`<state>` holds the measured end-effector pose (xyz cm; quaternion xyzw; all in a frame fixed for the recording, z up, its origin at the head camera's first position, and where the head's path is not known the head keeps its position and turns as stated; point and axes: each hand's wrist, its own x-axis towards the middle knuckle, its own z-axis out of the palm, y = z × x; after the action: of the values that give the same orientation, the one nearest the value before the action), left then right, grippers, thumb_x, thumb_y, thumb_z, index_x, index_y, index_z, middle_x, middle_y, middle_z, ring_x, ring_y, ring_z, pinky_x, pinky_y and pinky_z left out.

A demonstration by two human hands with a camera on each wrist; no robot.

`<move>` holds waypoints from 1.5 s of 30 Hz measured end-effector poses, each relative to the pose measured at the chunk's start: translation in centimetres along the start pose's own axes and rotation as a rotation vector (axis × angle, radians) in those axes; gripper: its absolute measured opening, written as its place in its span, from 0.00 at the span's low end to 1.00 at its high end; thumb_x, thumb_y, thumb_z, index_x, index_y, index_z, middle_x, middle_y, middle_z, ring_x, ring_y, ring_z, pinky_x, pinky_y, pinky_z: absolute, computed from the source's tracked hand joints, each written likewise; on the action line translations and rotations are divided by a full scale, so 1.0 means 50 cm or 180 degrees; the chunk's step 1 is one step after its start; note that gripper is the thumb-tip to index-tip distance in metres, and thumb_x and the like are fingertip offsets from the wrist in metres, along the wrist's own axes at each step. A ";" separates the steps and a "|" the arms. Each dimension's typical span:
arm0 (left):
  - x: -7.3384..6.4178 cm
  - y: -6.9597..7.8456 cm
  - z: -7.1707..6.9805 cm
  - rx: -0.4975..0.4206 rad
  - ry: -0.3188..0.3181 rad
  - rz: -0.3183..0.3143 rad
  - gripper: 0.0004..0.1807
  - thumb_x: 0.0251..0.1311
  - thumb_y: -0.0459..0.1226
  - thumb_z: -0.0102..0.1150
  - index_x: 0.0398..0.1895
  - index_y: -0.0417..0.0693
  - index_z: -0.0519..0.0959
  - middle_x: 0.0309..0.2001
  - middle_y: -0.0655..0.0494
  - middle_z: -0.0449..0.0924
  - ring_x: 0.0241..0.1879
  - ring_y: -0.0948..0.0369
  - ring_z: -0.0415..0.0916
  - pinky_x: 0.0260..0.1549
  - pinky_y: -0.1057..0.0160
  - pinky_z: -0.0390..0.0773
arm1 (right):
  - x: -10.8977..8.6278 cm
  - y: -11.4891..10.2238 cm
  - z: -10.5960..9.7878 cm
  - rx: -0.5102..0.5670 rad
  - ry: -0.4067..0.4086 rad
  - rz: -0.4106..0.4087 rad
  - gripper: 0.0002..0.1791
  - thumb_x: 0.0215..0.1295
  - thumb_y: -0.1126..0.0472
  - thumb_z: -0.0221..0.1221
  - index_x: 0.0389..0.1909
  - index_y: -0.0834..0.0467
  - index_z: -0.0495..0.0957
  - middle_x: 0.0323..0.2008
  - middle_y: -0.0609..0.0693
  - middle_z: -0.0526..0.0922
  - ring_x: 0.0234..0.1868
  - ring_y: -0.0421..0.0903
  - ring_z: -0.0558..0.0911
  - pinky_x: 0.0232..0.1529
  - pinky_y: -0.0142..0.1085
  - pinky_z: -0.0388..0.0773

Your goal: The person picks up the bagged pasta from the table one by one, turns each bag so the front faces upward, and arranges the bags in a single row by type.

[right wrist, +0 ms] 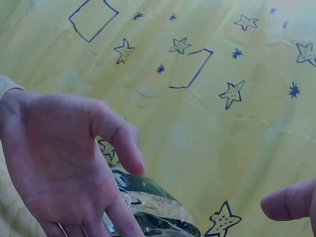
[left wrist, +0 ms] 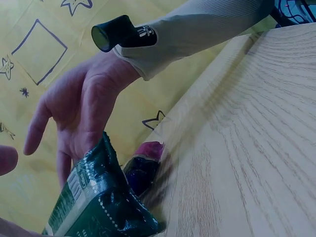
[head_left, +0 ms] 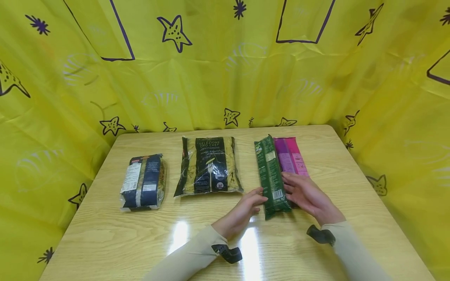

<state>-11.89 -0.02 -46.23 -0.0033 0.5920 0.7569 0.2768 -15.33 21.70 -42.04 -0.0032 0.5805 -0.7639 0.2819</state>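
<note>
A long green packet [head_left: 270,171] with a barcode lies in the right half of the table, between the two hands. My left hand [head_left: 240,212] is at its left edge, fingertips right beside the wrapper, fingers relaxed. On the other side, my right hand [head_left: 307,195] has its loosely extended fingers along the packet's right edge. A pink and purple packet [head_left: 292,154] lies to the right of the green one, partly hidden by it and by the right hand. Close up in the left wrist view, the green packet's end [left wrist: 106,197] shows in front of the right fingers.
A large clear and black bag of penne [head_left: 211,171] lies mid-table. Further left is a navy packet [head_left: 147,185] with a white label. The wooden table [head_left: 116,242] ends at yellow patterned curtains [head_left: 204,86] at the back and sides.
</note>
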 end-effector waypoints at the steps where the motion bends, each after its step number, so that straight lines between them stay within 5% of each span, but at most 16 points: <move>1: 0.000 0.000 0.000 0.0004 0.0016 -0.0012 0.40 0.66 0.41 0.55 0.80 0.38 0.57 0.82 0.42 0.52 0.77 0.44 0.59 0.76 0.42 0.58 | 0.000 -0.001 0.003 0.0001 0.0002 -0.0002 0.41 0.84 0.55 0.42 0.81 0.69 0.29 0.83 0.65 0.31 0.84 0.65 0.37 0.82 0.60 0.44; 9: -0.001 -0.001 -0.003 -0.0004 0.0008 -0.0073 0.40 0.65 0.41 0.55 0.80 0.40 0.59 0.78 0.43 0.59 0.71 0.48 0.65 0.72 0.45 0.62 | -0.003 -0.001 0.015 -0.0211 0.0076 -0.0049 0.41 0.84 0.52 0.42 0.81 0.69 0.33 0.82 0.67 0.42 0.83 0.62 0.48 0.77 0.47 0.66; 16: -0.002 0.002 -0.004 -0.0051 -0.0010 -0.0087 0.40 0.65 0.40 0.55 0.80 0.39 0.58 0.79 0.42 0.57 0.72 0.48 0.63 0.74 0.43 0.60 | -0.002 0.000 0.023 -0.0205 0.0076 -0.0071 0.41 0.84 0.52 0.42 0.82 0.68 0.32 0.83 0.66 0.39 0.84 0.63 0.44 0.81 0.60 0.48; 24: -0.005 0.004 -0.005 -0.0059 0.0072 -0.0119 0.42 0.65 0.41 0.57 0.81 0.38 0.56 0.81 0.39 0.44 0.71 0.44 0.63 0.76 0.40 0.57 | 0.000 0.002 0.036 -0.0285 -0.0032 -0.0209 0.40 0.84 0.54 0.43 0.80 0.72 0.34 0.83 0.67 0.36 0.84 0.65 0.41 0.80 0.63 0.45; 31: -0.003 0.005 -0.006 -0.0018 0.0089 -0.0174 0.44 0.65 0.42 0.59 0.82 0.40 0.54 0.81 0.39 0.47 0.72 0.39 0.62 0.76 0.35 0.54 | 0.003 0.004 0.045 -0.0322 -0.0052 -0.0271 0.39 0.84 0.53 0.45 0.80 0.73 0.41 0.82 0.68 0.46 0.82 0.61 0.52 0.77 0.51 0.65; 38: -0.006 0.004 -0.007 -0.0017 0.0121 -0.0217 0.45 0.64 0.42 0.59 0.82 0.44 0.54 0.79 0.40 0.55 0.68 0.40 0.66 0.74 0.32 0.54 | 0.007 0.010 0.047 -0.0284 -0.0147 -0.0325 0.37 0.83 0.52 0.46 0.78 0.72 0.48 0.80 0.65 0.54 0.74 0.45 0.69 0.74 0.47 0.70; 45: -0.001 -0.001 -0.010 0.0056 0.0203 -0.0106 0.48 0.63 0.40 0.60 0.83 0.41 0.47 0.80 0.36 0.56 0.64 0.44 0.72 0.73 0.40 0.63 | 0.012 0.016 0.051 -0.0135 -0.0309 -0.0392 0.24 0.83 0.54 0.47 0.72 0.62 0.69 0.69 0.49 0.76 0.70 0.42 0.75 0.68 0.40 0.78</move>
<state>-11.96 -0.47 -46.39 -0.0348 0.6070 0.7464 0.2705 -14.64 19.06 -42.14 -0.0819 0.5809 -0.7662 0.2620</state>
